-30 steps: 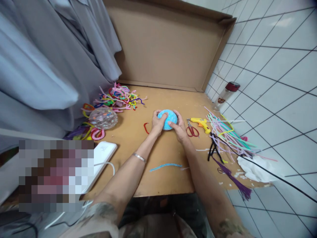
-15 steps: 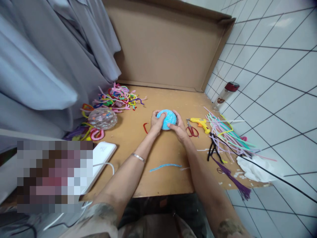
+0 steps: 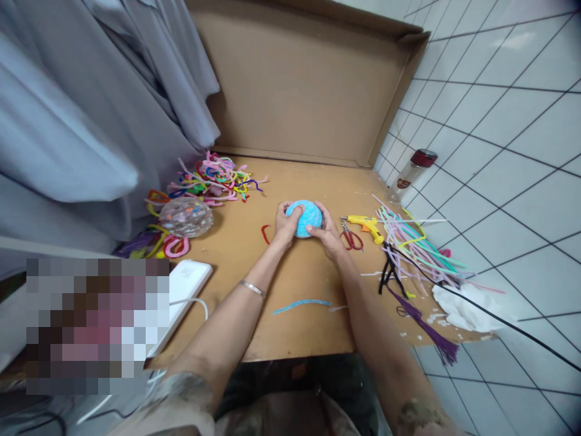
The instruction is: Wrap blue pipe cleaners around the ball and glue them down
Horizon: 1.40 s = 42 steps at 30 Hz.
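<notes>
Between my two hands is a light-blue dome (image 3: 307, 218) of coiled fuzzy pipe cleaner. My left hand (image 3: 285, 225) grips its left side, the thumb pressed on the top. On the other side my right hand (image 3: 327, 231) closes round it, thumb along the near edge; the fingers of both hands are partly hidden behind the dome. A single blue pipe cleaner (image 3: 302, 304) lies on the table in front of me. Close to my right hand are red-handled scissors (image 3: 351, 238) and a yellow glue gun (image 3: 367, 227). A short red pipe-cleaner piece (image 3: 265, 234) rests left of my left hand.
Mixed pipe cleaners (image 3: 220, 175) are heaped at back left, beside a clear round bundle (image 3: 187, 216). More pipe cleaners (image 3: 413, 242) spread at right, with a purple tassel (image 3: 429, 330), white tissue (image 3: 467, 306) and a black cable (image 3: 490, 316). A red-lidded bottle (image 3: 413, 175) stands by the tiles.
The view has shifted very slightly. Both hands keep the same hold on the blue dome, and nothing else has visibly moved.
</notes>
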Available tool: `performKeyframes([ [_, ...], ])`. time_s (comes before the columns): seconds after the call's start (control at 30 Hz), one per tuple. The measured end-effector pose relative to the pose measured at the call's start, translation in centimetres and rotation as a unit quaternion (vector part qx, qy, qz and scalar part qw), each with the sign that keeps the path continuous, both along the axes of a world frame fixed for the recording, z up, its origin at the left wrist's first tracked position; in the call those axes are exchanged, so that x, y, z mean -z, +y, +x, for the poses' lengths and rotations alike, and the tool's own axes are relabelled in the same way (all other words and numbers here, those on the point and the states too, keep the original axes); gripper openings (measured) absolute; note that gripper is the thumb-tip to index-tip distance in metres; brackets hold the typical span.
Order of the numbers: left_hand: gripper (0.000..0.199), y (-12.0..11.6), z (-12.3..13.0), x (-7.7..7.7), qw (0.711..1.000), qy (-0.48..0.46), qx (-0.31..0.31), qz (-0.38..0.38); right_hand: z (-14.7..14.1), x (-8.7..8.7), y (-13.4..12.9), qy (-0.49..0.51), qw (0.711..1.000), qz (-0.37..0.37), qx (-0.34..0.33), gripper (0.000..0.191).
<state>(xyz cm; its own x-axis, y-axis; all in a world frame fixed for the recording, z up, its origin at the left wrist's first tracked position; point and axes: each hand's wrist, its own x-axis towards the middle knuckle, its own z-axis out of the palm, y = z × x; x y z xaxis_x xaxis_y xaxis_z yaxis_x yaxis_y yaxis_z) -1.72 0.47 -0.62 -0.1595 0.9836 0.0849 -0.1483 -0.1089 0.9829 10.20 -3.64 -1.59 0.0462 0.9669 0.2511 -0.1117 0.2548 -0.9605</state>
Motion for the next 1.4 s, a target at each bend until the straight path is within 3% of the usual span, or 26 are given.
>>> performKeyframes([
  [0.4, 0.030, 0.0, -0.3, -0.2, 1.000, -0.008, 0.018, 0.008, 0.3, -1.3, -0.5, 0.035, 0.998, -0.012, -0.048, 0.081],
  [0.77, 0.030, -0.1, -0.3, -0.2, 0.999, -0.013, 0.035, 0.016, 0.5, -1.2, -0.4, 0.042, 0.999, -0.020, -0.028, 0.072],
  [1.03, 0.032, -0.3, -0.2, -0.1, 0.999, 0.013, 0.032, 0.036, 0.6, -0.6, -0.1, 0.004, 1.000, -0.012, 0.010, 0.078],
  [1.4, 0.037, -1.2, 0.0, -0.7, 0.994, 0.028, 0.080, 0.067, 0.3, -0.6, 0.3, 0.033, 0.998, -0.008, 0.061, 0.052],
])
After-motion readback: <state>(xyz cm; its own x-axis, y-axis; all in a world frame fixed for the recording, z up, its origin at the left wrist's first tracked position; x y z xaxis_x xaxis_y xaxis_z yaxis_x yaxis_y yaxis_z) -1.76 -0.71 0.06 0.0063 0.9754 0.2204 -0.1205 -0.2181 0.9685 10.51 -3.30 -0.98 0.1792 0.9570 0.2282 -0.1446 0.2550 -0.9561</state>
